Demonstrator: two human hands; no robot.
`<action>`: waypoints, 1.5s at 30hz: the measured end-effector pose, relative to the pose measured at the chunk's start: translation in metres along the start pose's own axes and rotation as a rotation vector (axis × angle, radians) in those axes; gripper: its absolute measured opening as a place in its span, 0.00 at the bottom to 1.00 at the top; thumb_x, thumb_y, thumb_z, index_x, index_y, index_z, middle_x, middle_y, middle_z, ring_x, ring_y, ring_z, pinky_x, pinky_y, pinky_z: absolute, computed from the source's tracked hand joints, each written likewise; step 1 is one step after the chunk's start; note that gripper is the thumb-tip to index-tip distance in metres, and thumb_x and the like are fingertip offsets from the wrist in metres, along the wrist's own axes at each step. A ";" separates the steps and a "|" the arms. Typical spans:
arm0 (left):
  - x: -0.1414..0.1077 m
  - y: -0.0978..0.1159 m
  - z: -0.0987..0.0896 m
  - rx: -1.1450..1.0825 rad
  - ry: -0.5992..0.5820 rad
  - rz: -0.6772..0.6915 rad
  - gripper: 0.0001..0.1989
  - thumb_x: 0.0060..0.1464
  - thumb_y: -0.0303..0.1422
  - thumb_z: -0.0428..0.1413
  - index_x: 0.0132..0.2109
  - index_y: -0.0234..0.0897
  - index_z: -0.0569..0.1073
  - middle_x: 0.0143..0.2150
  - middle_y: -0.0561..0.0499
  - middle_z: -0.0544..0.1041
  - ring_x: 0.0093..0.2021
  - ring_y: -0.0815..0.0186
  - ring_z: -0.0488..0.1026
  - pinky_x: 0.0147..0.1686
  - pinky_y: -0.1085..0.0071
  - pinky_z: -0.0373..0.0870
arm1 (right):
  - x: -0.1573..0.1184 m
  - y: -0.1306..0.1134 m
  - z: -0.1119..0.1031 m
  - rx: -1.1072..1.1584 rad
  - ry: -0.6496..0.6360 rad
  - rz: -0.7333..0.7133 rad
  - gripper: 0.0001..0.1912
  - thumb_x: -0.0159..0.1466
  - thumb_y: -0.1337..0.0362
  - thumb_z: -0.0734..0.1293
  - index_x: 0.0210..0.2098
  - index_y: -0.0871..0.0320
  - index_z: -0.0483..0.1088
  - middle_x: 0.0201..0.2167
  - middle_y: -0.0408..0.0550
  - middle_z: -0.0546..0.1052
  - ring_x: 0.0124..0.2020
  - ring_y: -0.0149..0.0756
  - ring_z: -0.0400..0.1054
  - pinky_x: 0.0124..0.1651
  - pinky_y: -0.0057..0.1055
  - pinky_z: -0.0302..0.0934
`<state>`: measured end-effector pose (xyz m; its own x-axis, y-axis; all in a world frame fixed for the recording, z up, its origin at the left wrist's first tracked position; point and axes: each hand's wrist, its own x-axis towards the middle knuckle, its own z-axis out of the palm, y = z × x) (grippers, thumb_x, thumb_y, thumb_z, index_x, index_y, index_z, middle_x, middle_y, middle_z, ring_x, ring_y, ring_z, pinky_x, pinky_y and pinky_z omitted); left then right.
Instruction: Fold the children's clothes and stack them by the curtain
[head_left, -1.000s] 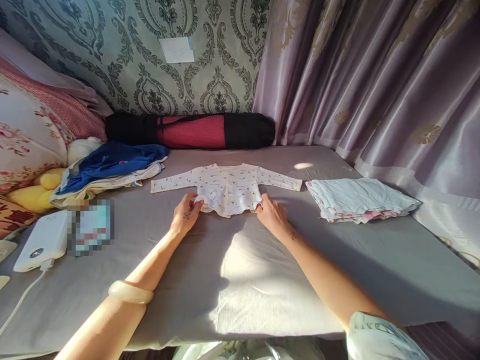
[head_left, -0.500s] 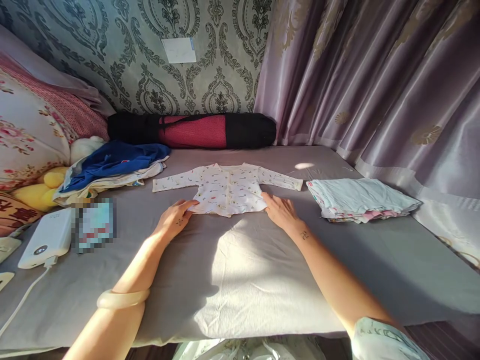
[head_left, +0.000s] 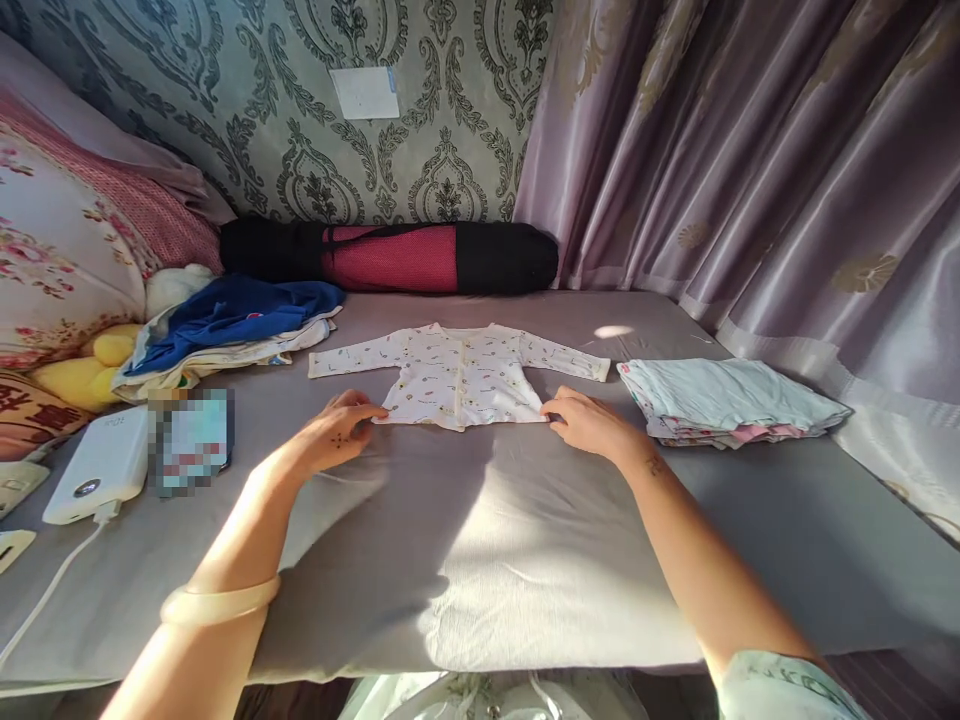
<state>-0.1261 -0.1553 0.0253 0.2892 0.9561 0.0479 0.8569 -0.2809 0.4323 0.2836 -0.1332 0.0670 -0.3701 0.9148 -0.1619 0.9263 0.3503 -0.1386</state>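
A small white patterned shirt (head_left: 461,380) lies flat on the grey sheet (head_left: 420,480), its sleeves stretched out to both sides. My left hand (head_left: 341,430) pinches the lower left corner of its hem between thumb and fingers. At the lower right corner, my right hand (head_left: 589,420) grips the hem in the same way, fingers curled. The front placket runs down the middle of the shirt.
Folded pale clothes (head_left: 735,400) are stacked at the right. On the left lie a blue garment pile (head_left: 240,320), a white power bank (head_left: 101,465) with a cable, and a blurred-out item (head_left: 193,440). A black and red roll (head_left: 390,258) rests along the wall.
Both hands have moved outward to the hem's corners, and their fingers have curled more. The shirt's lower edge is spread wider and straighter.
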 end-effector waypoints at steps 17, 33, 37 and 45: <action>0.051 0.089 0.051 -0.119 0.001 0.133 0.18 0.51 0.46 0.60 0.40 0.40 0.68 0.41 0.47 0.71 0.42 0.57 0.68 0.40 0.63 0.66 | 0.061 -0.074 0.040 0.325 0.120 -0.287 0.07 0.67 0.61 0.64 0.43 0.55 0.71 0.44 0.48 0.73 0.45 0.35 0.68 0.47 0.29 0.59; 0.044 0.103 0.053 0.240 0.099 0.211 0.11 0.63 0.30 0.48 0.37 0.37 0.75 0.39 0.46 0.77 0.43 0.58 0.71 0.43 0.62 0.64 | 0.092 -0.057 0.063 1.004 0.198 -0.007 0.18 0.64 0.48 0.59 0.31 0.55 0.70 0.21 0.36 0.60 0.24 0.30 0.53 0.28 0.27 0.46; 0.045 0.105 0.052 0.182 0.177 0.226 0.09 0.62 0.28 0.49 0.36 0.37 0.74 0.40 0.46 0.78 0.44 0.58 0.71 0.45 0.63 0.64 | 0.092 -0.058 0.058 1.014 0.192 0.002 0.19 0.63 0.48 0.60 0.34 0.56 0.72 0.21 0.36 0.59 0.24 0.30 0.52 0.28 0.27 0.47; 0.043 0.110 0.051 -0.060 0.125 0.236 0.10 0.59 0.27 0.48 0.32 0.38 0.72 0.31 0.50 0.75 0.35 0.65 0.71 0.35 0.72 0.63 | 0.083 -0.070 0.051 0.838 0.219 -0.216 0.18 0.66 0.53 0.58 0.31 0.57 0.72 0.24 0.39 0.65 0.28 0.30 0.58 0.32 0.27 0.52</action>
<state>0.0026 -0.1495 0.0287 0.4196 0.8689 0.2624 0.7445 -0.4948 0.4481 0.1847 -0.0924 0.0138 -0.4293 0.8939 0.1293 0.4507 0.3361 -0.8270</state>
